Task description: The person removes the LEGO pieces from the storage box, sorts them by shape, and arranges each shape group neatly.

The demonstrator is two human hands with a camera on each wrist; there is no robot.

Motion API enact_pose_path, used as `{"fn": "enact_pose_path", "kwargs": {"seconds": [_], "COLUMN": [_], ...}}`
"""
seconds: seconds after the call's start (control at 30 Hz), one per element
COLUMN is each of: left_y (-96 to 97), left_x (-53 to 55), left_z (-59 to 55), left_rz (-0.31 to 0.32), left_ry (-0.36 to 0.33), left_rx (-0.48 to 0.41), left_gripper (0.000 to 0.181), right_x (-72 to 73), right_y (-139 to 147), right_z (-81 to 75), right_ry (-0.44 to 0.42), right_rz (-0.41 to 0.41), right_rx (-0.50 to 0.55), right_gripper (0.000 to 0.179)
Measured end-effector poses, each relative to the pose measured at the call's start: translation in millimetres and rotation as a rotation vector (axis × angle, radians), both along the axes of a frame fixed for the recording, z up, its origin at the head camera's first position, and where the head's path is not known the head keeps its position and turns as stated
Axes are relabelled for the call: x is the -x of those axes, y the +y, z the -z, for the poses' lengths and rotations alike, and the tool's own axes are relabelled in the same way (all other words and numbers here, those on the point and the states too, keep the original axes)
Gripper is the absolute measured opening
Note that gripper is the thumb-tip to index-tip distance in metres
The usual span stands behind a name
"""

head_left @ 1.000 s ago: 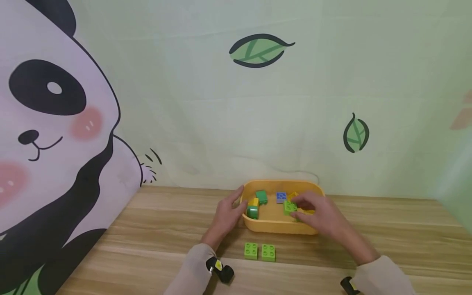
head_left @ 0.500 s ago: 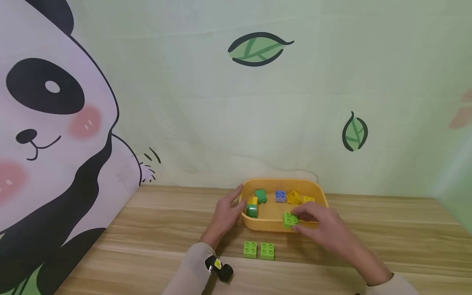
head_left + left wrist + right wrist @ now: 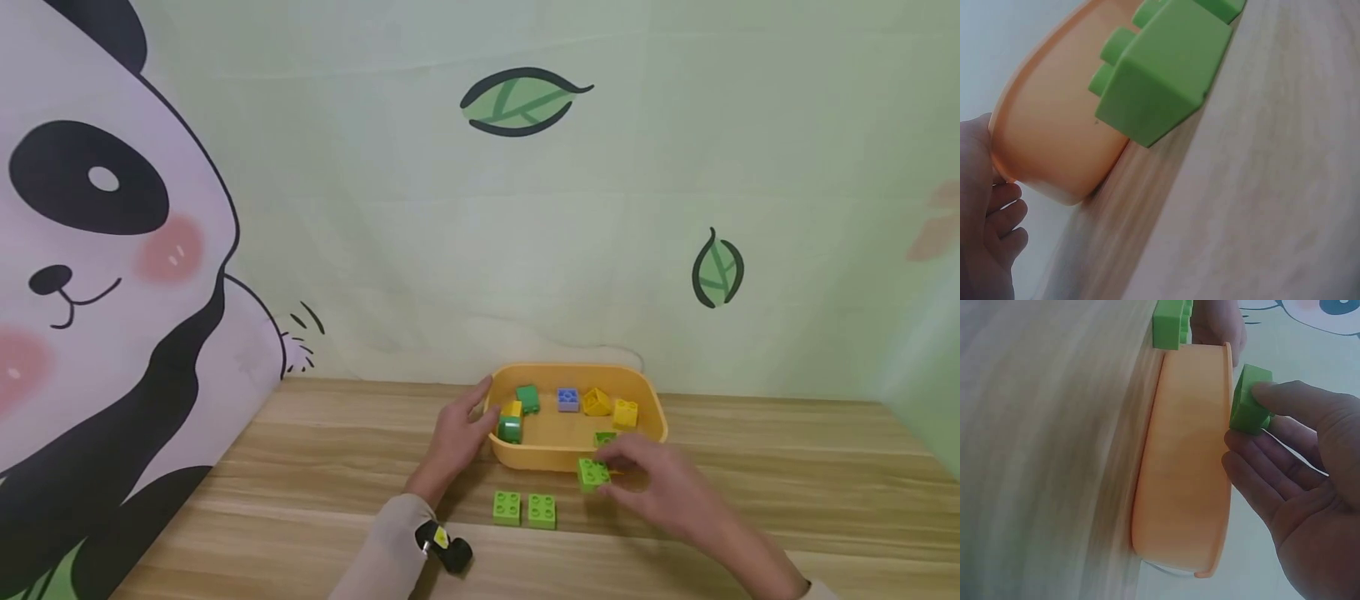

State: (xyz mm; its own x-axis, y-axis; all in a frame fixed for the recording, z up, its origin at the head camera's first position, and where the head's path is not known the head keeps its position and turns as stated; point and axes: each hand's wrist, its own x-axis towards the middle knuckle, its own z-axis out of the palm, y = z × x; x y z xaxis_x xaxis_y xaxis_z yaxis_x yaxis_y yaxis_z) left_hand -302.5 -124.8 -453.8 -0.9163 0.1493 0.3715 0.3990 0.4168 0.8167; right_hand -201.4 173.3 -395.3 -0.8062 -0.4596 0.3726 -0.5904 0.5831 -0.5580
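My right hand (image 3: 660,487) pinches a light-green toy building block (image 3: 592,473) between thumb and fingers. The block hangs over the near rim of an orange-yellow bin (image 3: 555,458); in the right wrist view its hollow underside partly shows. At the bin's left end, my left hand (image 3: 459,433) holds the rim, thumb at the edge and fingers along the outside. Two more light-green blocks, a left one (image 3: 507,507) and a right one (image 3: 542,511), stand studs up on the table in front of the bin.
Inside the bin lie a blue block (image 3: 567,400), a tilted yellow block (image 3: 597,402), another yellow block (image 3: 626,413), green pieces (image 3: 528,398) and a light-green block (image 3: 604,438) by the near wall. A panda-print cloth (image 3: 375,208) hangs behind the wooden table (image 3: 337,467).
My right hand has lifted the light-green block out of the bin and brought it toward me past the near rim. My left hand stays at the bin's left end.
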Motion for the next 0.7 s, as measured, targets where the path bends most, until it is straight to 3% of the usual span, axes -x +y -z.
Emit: {"fn": "enact_pose_path", "kwargs": {"seconds": [0.33, 0.7], "left_y": [0.3, 1.3], "left_x": [0.4, 1.0], "left_z": [0.9, 1.6], "left_rz": [0.001, 0.004], "left_ry": [-0.016, -0.002], "left_rx": [-0.005, -0.006], "left_gripper": [0.054, 0.053], "right_x": [-3.6, -4.2], "right_y": [-0.6, -7.2], "right_z": [10.1, 18.4], "right_ry": [-0.105, -0.196], "right_rz": [-0.068, -0.026], "right_rx": [0.001, -0.053], "right_gripper": [0.03, 0.026]}}
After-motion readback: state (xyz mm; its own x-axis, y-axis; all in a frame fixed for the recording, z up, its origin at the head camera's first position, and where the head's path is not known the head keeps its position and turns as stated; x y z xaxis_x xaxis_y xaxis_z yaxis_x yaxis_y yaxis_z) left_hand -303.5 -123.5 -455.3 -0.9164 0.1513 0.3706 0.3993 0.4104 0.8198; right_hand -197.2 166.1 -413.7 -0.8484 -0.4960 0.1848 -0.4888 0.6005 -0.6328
